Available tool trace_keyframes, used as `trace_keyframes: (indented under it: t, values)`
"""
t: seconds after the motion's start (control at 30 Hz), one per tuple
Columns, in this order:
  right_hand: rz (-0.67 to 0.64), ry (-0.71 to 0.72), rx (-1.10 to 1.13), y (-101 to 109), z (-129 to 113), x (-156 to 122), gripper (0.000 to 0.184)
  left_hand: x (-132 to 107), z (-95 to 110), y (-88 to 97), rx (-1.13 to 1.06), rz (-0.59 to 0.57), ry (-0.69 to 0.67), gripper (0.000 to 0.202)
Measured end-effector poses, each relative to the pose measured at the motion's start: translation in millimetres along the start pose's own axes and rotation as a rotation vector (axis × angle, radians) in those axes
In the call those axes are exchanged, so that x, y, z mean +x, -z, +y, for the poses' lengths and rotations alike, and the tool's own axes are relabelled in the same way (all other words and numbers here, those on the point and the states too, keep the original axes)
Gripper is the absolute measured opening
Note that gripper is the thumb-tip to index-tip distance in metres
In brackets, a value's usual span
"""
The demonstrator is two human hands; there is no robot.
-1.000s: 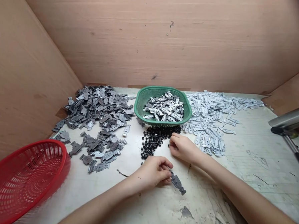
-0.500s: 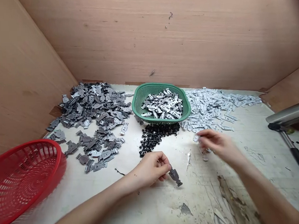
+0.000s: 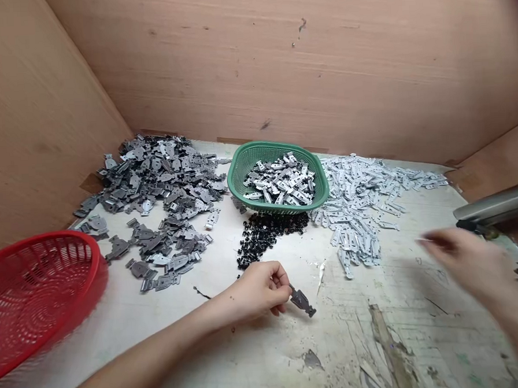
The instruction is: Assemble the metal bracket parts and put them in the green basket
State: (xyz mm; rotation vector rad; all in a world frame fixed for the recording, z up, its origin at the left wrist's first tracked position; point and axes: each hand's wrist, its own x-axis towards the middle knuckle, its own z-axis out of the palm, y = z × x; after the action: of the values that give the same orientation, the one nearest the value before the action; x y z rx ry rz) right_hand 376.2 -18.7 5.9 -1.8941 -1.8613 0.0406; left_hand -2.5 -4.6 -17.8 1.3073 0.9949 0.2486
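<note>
My left hand [image 3: 264,289] is closed, thumb and fingers pinching one end of a dark grey stamped metal plate [image 3: 303,303]. The plate slants down to the right, just above the table. At the far right, my right hand [image 3: 466,261] is smeared by motion; whether its fingers hold anything is unclear. It is near a shiny metal cylinder [image 3: 498,203] with a black end. Small black parts [image 3: 261,237] lie beyond my left hand, in front of a green basket [image 3: 279,207] holding several assembled-looking metal pieces [image 3: 284,181].
Dark grey metal plates [image 3: 167,181] are heaped at the left, beside a red basket [image 3: 95,266]. Light silver strips [image 3: 358,194] are piled right of the green basket. The tabletop [image 3: 233,357] has worn, torn patches [image 3: 392,343]. Wooden walls [image 3: 243,61] enclose the back and sides.
My right hand has moved right, away from the near edge of the silver strips. My left hand still pinches the plate in nearly the same place. The view has shifted slightly.
</note>
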Motion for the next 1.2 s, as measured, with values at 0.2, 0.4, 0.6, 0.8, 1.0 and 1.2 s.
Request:
trace_keyframes:
  t: [0.2, 0.4, 0.6, 0.8, 1.0, 1.2]
  values:
    - [-0.257, 0.550, -0.156, -108.8, -125.4, 29.7, 0.017, 0.6, -1.6, -2.0, -0.049, 0.019, 0.019, 0.007]
    - [-0.245, 0.548, -0.202, -120.1, -148.2, 42.8, 0.018, 3.9, 1.5, -3.2, -0.197, 0.051, 0.067, 0.006]
    - [-0.284, 0.415, 0.082, -87.5, -143.8, 26.7, 0.007, 5.5, 5.3, 1.2, -0.304, 0.071, 0.076, 0.005]
    - [-0.433, 0.224, 0.571, -68.8, -158.0, -4.2, 0.011, 5.4, 4.3, 0.4, -0.299, 0.080, 0.087, 0.005]
    - [-0.337, 0.214, 0.463, -80.5, -176.6, -38.2, 0.013, 6.7, -0.7, -2.4, -0.255, 0.105, 0.052, 0.012]
    - [-0.321, 0.198, 0.450, -89.2, -175.3, -45.7, 0.013, 5.7, 3.4, -3.4, -0.264, 0.149, 0.074, 0.011]
